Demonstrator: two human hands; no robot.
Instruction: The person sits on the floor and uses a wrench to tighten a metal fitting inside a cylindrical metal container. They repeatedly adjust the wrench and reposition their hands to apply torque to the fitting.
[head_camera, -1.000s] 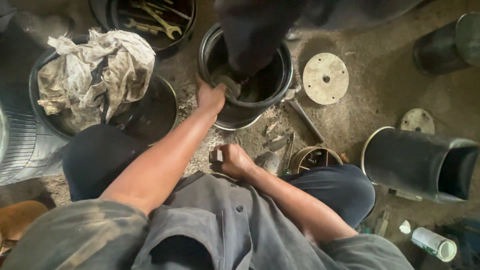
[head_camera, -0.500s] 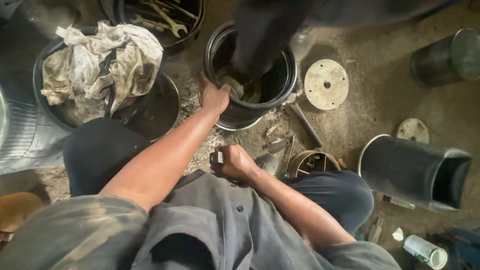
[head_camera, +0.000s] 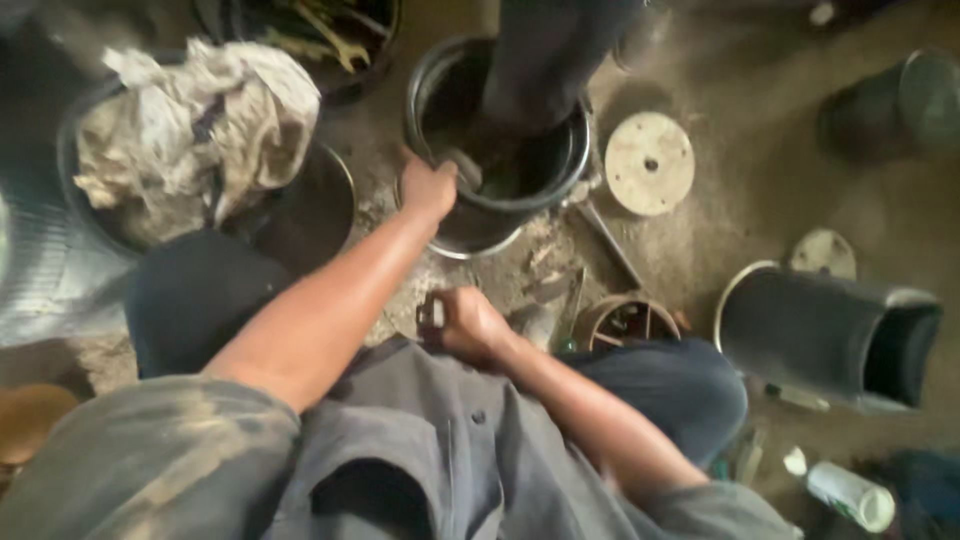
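Your left hand (head_camera: 428, 187) has slid a little along the rim of the round metal pot (head_camera: 497, 140) since a moment ago, and the whole view has tipped to one side. That hand is curled over the pot's near edge, fingers closed on a small grey piece (head_camera: 465, 168) that sits just inside. Your right hand (head_camera: 470, 322) has stayed low by your belly. It is shut in a fist around a small dark tool (head_camera: 431, 315); only the tool's end pokes out, so you cannot tell what kind it is.

The pot stands right past your left hand. A big dark tube (head_camera: 550, 55) stands up in it and hides most of the inside. What shows in the bottom is dark and muddy.

Further out past your left hand, a black tub (head_camera: 300, 25) holds wrenches. To the left of that hand, a round bucket (head_camera: 110, 225) is stuffed with dirty white rags (head_camera: 190, 125), and a dark shallow pan (head_camera: 315, 205) sits just beside it.

On the dusty floor, to the right of the pot, lies a flat round disc (head_camera: 650, 162) with a hole in the middle. A long metal bar (head_camera: 610, 240) lies between the disc and your right hand. Just right of your right hand sits a small rusty ring part (head_camera: 625, 322). Further right, a black pipe (head_camera: 830, 335) lies on its side with its open end facing away from your hand. A white can (head_camera: 850, 495) lies near your knee.
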